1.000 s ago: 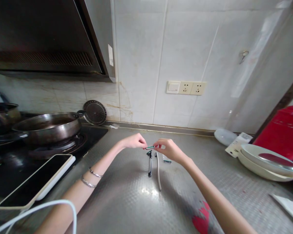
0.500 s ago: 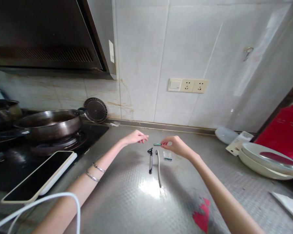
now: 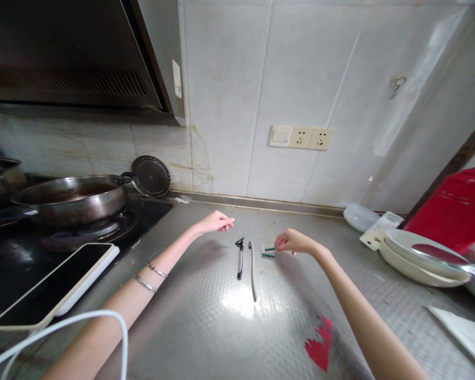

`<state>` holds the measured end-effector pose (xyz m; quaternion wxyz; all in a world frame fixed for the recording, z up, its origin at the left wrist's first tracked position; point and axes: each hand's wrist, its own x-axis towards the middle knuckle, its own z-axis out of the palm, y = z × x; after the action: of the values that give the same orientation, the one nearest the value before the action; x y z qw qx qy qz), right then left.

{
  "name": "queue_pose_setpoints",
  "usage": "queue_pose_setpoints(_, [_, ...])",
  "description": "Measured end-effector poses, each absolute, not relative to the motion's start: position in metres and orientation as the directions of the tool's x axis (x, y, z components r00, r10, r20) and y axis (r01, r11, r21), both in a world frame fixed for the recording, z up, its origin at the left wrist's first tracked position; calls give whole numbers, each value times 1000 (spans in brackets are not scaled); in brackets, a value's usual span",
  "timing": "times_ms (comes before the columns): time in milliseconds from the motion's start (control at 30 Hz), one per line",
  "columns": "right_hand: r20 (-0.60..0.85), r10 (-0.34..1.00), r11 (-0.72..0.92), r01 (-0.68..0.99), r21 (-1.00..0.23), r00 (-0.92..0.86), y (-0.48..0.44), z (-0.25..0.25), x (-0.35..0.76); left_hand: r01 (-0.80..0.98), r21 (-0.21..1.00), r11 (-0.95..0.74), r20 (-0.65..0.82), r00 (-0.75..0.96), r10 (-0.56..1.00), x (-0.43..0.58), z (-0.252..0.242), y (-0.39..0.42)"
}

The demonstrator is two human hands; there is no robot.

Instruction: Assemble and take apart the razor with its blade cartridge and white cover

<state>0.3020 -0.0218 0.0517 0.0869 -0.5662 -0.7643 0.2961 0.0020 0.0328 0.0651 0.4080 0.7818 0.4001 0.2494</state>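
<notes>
My right hand [image 3: 292, 241] pinches a small green blade cartridge [image 3: 269, 249] at its right end, low over a small clear case. Another dark green cartridge [image 3: 268, 255] lies just in front of it. My left hand [image 3: 217, 221] hovers above the metal counter, fingers curled together with nothing in them. Below and to its right lies a razor [image 3: 240, 258] with a green head and a grey and black handle. Beside the razor is a thin pale rod [image 3: 253, 272] with a dark tip.
A phone [image 3: 55, 285] with a white cable [image 3: 116, 315] lies at the left near the stove. A steel pan [image 3: 75, 203] sits on a burner. Stacked bowls [image 3: 419, 258] and a red object [image 3: 455, 206] stand at the right. A torn red patch [image 3: 320, 345] marks the counter.
My right hand has moved right and down with the cartridge, away from my left hand, to the clear case. The whole view has shifted slightly.
</notes>
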Motion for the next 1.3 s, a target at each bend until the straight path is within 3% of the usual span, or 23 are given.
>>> queue_pose_setpoints(300, [-228, 915, 180, 844, -504, -332, -18, 46, 294, 425, 837, -344, 63, 550, 833, 3, 65, 31])
queue_pose_setpoints(733, [-171, 920, 210, 813, -544, -352, -13, 39, 298, 421, 838, -347, 59, 563, 825, 3, 66, 30])
queue_pose_setpoints(1100, [8, 921, 354, 825, -440, -390, -8, 30, 292, 427, 836, -344, 51, 565, 824, 5, 65, 30])
queue_pose_setpoints(1300, [7, 908, 379, 813, -442, -419, -10, 28, 286, 423, 839, -343, 42, 577, 815, 6, 60, 32])
